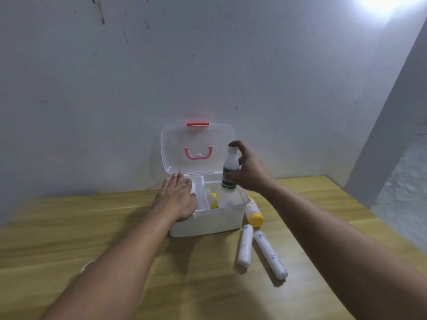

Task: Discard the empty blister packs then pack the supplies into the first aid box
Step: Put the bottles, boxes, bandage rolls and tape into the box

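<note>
The translucent white first aid box (208, 224) stands open on the wooden table, its lid (197, 148) with a pink handle leaning back against the wall. My right hand (250, 173) grips a white bottle (228, 172) with a green label, upright over the box's right compartment. My left hand (178, 198) rests flat on the box's left rim and inner tray. A yellow item (214, 200) lies inside the box. Right of the box lie a yellow-capped bottle (254, 213) and two white wrapped rolls (245, 245) (270, 255). No blister packs are visible.
The table (69, 227) runs against a grey wall; its right edge drops off near a corner (369, 204). A small pale round object (86, 265) peeks out beside my left forearm.
</note>
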Tool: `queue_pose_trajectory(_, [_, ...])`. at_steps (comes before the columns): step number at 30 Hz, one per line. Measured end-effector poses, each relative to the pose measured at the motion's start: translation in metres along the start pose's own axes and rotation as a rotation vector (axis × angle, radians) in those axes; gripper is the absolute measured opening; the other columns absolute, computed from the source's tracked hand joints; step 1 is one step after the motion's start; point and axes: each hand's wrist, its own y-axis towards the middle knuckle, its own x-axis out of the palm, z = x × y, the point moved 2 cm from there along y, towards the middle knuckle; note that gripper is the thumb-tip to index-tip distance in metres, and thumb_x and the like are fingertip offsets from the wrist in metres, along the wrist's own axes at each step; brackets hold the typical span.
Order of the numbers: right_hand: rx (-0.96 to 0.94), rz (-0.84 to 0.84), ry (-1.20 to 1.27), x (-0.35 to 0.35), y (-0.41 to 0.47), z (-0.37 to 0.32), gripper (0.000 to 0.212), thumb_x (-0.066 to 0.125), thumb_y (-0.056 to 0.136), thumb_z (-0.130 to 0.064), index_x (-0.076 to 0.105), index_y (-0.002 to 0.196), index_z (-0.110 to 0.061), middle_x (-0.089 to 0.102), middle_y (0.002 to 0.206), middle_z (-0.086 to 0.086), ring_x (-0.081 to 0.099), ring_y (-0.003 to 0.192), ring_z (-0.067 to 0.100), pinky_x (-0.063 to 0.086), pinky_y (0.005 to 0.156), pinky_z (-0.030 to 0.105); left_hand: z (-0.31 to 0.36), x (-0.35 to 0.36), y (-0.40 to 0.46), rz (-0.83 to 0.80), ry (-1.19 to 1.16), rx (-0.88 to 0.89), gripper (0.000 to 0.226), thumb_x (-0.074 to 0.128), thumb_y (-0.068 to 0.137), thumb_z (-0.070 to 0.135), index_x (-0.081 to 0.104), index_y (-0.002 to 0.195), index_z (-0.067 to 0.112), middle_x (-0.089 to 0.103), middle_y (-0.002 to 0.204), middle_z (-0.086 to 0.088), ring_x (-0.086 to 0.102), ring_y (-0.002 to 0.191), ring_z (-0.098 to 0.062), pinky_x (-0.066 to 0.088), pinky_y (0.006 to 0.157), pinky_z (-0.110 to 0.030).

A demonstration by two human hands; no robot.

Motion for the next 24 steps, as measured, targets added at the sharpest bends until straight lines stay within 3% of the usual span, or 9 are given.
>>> queue_pose_trajectory(5, [-0.094,-0.109,-0.393,0.034,0.0,-0.002,0.061,0.074,0.074,-0.009,0.04,0.124,-0.019,0.062,0.096,0.016,0.055,0.073,0.031,0.047,0.055,0.032,0.0,0.0,0.0,0.009,-0.008,0.005,0.059,0.017,0.098,0.034,0.005,0.152,0.012,-0.008,0.161,-0.012,-0.008,0.149,-0.023,-0.003,0.121,-0.039])
queue_pose_trajectory(7, [-0.07,-0.143,-0.437,0.042,0.0,0.001,0.061,0.076,0.073,-0.008,0.041,0.122,-0.014,0.061,0.096,0.016,0.055,0.076,0.03,0.05,0.059,0.036,-0.001,0.0,0.0,0.01,-0.009,0.006,0.059,0.017,0.099,0.033,0.004,0.152,0.012,-0.008,0.161,-0.012,-0.008,0.149,-0.024,-0.004,0.12,-0.039])
queue_pose_trajectory(11, [0.002,-0.134,-0.38,0.046,0.003,0.006,0.057,0.077,0.075,-0.009,0.043,0.121,-0.011,0.058,0.094,0.013,0.051,0.075,0.026,0.045,0.06,0.032,-0.001,0.002,0.001,0.019,-0.003,0.01,0.059,0.017,0.099,0.034,0.003,0.152,0.013,-0.009,0.161,-0.011,-0.009,0.149,-0.024,-0.004,0.12,-0.038])
queue_pose_trajectory(15, [-0.087,-0.075,-0.535,0.046,0.005,0.001,0.057,0.076,0.078,-0.013,0.045,0.126,-0.01,0.062,0.103,0.016,0.05,0.076,0.026,0.043,0.06,0.033,-0.002,0.004,0.003,0.021,-0.004,0.006,0.06,0.017,0.098,0.034,0.004,0.152,0.013,-0.008,0.161,-0.011,-0.009,0.149,-0.024,-0.004,0.12,-0.039])
queue_pose_trajectory(17, [-0.188,-0.042,-0.63,0.047,0.004,-0.001,0.061,0.076,0.076,-0.017,0.046,0.129,-0.014,0.059,0.114,0.015,0.051,0.089,0.027,0.045,0.067,0.035,-0.003,0.005,0.003,0.023,-0.004,0.005,0.06,0.017,0.098,0.035,0.004,0.152,0.013,-0.008,0.161,-0.011,-0.009,0.149,-0.024,-0.004,0.12,-0.039])
queue_pose_trajectory(19, [-0.262,-0.058,-0.702,0.048,0.002,-0.001,0.063,0.079,0.072,-0.023,0.051,0.128,-0.02,0.048,0.131,0.013,0.045,0.115,0.03,0.045,0.089,0.04,-0.003,0.005,0.003,0.025,-0.007,0.003,0.06,0.016,0.098,0.035,0.004,0.152,0.013,-0.009,0.161,-0.011,-0.009,0.149,-0.024,-0.004,0.12,-0.039])
queue_pose_trajectory(21, [-0.284,-0.145,-0.766,0.05,0.0,0.001,0.053,0.082,0.068,-0.031,0.062,0.117,-0.026,0.032,0.149,0.014,0.022,0.139,0.035,0.026,0.11,0.052,-0.003,0.005,0.002,0.023,-0.007,0.003,0.06,0.016,0.098,0.034,0.003,0.152,0.013,-0.009,0.161,-0.011,-0.009,0.149,-0.024,-0.005,0.119,-0.039])
queue_pose_trajectory(24, [-0.26,-0.244,-0.735,0.052,0.001,0.007,0.031,0.083,0.066,-0.04,0.073,0.095,-0.032,0.006,0.162,0.007,-0.018,0.145,0.035,-0.009,0.111,0.064,-0.002,0.005,0.002,0.022,-0.003,0.002,0.059,0.016,0.098,0.034,0.003,0.152,0.013,-0.009,0.161,-0.011,-0.009,0.149,-0.024,-0.005,0.119,-0.038])
